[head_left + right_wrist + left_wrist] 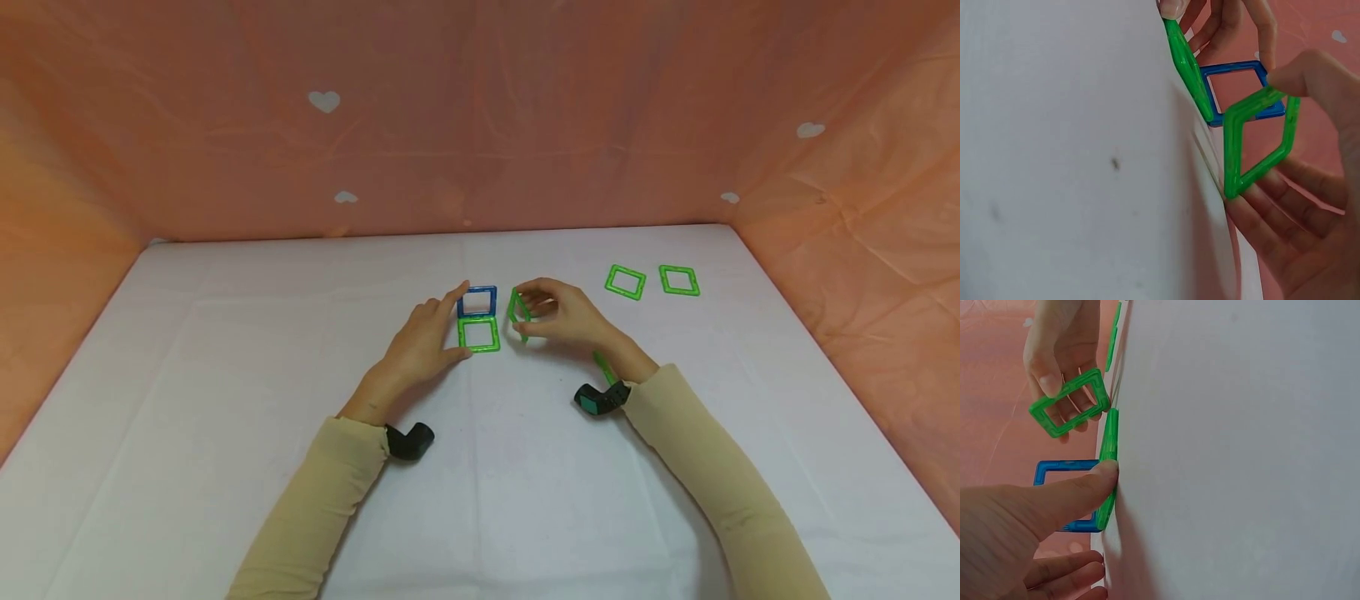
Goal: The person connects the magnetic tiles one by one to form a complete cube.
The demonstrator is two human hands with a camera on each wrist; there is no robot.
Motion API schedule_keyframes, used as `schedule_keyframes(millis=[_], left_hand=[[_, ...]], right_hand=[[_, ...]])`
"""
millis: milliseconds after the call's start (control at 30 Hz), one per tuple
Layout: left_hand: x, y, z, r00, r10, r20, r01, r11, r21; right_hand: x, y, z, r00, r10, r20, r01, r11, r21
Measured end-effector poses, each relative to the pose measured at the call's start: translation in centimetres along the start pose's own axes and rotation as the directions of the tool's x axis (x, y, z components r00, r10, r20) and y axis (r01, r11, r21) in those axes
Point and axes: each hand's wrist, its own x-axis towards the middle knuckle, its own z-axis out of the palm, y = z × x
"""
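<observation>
A blue square magnetic tile stands upright along the far edge of a green square magnetic tile that lies flat on the table. My left hand holds this pair from the left, the thumb on the green tile's near side and the index fingertip at the blue tile's upper corner. Just to the right, my right hand pinches another green square tile between thumb and fingers. That held tile is tilted and raised, apart from the pair in the left wrist view.
Two green square tiles lie at the back right of the white table. Part of a green piece shows beside the right wrist, mostly hidden by the arm and wrist camera. An orange cloth with white hearts encloses the back and sides.
</observation>
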Motion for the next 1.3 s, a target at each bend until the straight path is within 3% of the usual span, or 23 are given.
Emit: schedule_keyframes(millis=[267,633,1300], left_hand=[[0.0,0.0,0.0,1.0,0.002,0.002,-0.002,1.0,-0.002],[0.0,0.0,0.0,1.0,-0.012,0.011,0.012,1.0,-0.017],[-0.1,0.0,0.0,1.0,0.004,0.007,-0.004,1.0,-0.022]], right_hand=[[0.1,0.1,0.2,0.998,-0.061,0.017,0.059,0.995,0.082],[0.1,0.3,0.7,0.994,-0.112,0.014,0.11,0.987,0.118],[0.2,-0.3,1.3,0.989,-0.138,0.06,0.127,0.98,0.154]])
